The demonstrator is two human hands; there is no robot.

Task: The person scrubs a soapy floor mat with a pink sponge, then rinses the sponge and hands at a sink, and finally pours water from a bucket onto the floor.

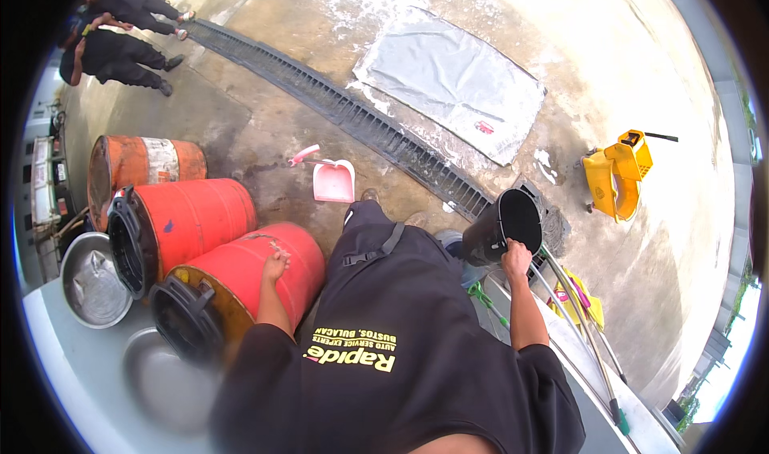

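My right hand [518, 258] grips the rim of a black plastic bucket [479, 237], which is tilted with its dark mouth showing; its contents cannot be made out. My left hand [276, 265] holds nothing, its fingers partly curled, in front of the nearest red drum [300, 261]. Whether it touches the drum cannot be told. Beyond my feet a pink dustpan [334, 183] lies on the concrete floor. A grey mop head [554, 228] is just past the bucket, and mop handles [592, 358] lean at the wall to the right.
Another red drum [198, 219] and an orange drum [192, 160] stand left, with metal basins [96, 279] nearby. A floor drain grate [360, 117] runs diagonally past a grey sheet [444, 75]. A yellow mop bucket [601, 183] stands right. Two people [117, 57] are at upper left.
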